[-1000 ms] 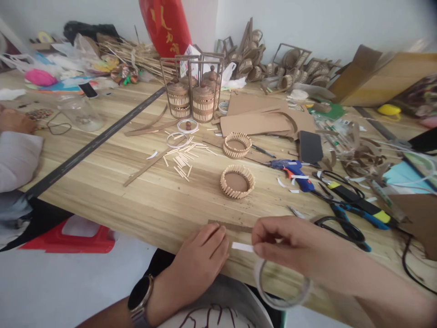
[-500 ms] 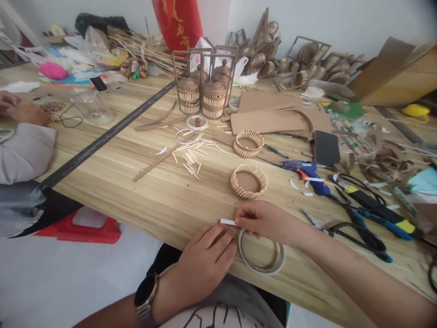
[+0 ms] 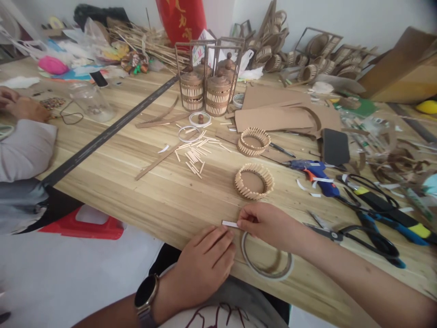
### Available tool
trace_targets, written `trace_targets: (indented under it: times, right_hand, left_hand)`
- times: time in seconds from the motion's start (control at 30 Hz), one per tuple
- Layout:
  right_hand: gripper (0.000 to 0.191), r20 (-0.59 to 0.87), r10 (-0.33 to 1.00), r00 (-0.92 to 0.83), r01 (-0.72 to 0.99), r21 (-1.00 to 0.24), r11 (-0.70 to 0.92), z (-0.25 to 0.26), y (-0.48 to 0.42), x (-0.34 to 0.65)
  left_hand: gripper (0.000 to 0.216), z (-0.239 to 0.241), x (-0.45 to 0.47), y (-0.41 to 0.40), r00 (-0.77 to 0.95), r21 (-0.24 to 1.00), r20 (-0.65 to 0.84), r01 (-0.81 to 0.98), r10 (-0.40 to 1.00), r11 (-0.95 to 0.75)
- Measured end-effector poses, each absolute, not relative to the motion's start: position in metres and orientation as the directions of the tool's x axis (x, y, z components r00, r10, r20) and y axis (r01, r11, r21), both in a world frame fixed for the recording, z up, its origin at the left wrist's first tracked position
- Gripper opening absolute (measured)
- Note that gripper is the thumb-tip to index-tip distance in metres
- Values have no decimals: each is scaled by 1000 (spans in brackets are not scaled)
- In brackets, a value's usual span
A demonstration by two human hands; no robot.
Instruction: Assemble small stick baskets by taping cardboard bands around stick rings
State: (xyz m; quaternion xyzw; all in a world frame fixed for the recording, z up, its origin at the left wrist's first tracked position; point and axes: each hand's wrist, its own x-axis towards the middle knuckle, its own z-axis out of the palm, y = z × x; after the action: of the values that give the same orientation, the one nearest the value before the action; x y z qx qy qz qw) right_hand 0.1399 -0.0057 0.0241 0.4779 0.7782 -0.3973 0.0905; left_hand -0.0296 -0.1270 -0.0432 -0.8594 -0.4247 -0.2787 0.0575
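Right hand (image 3: 269,223) grip pinched on thin white tape strip (image 3: 230,223), pale tape roll (image 3: 266,260) beneath; left hand (image 3: 205,262) apparently flat, ungripping.

Bare tabletop (image 3: 143,200) left of hands, stick ring (image 3: 254,181) just ahead, scissors (image 3: 362,237) crowding right

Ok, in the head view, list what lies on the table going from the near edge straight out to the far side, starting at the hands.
Left hand and right hand pinching a white strip, with the tape roll beside them → stick ring with a brown base → open stick ring → lidded stick baskets → red lantern.
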Motion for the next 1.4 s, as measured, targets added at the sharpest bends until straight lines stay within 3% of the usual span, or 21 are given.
trace_targets:
  times: [1.0, 1.2, 1.4]
  right_hand:
    - [20, -503, 696, -512, 858, -337, 388, 30, -7, 129]
    - [20, -487, 709, -510, 860, -313, 403, 32, -10, 127]
    - [20, -466, 710, -528, 838, -419, 349, 29, -11, 134]
  left_hand:
    - [21, -40, -30, -125, 528, 109, 479, 757, 701, -645]
    - [15, -28, -35, -115, 514, 232, 360, 759, 779, -608]
    - [22, -2, -40, -79, 453, 427, 277, 732, 848, -531]
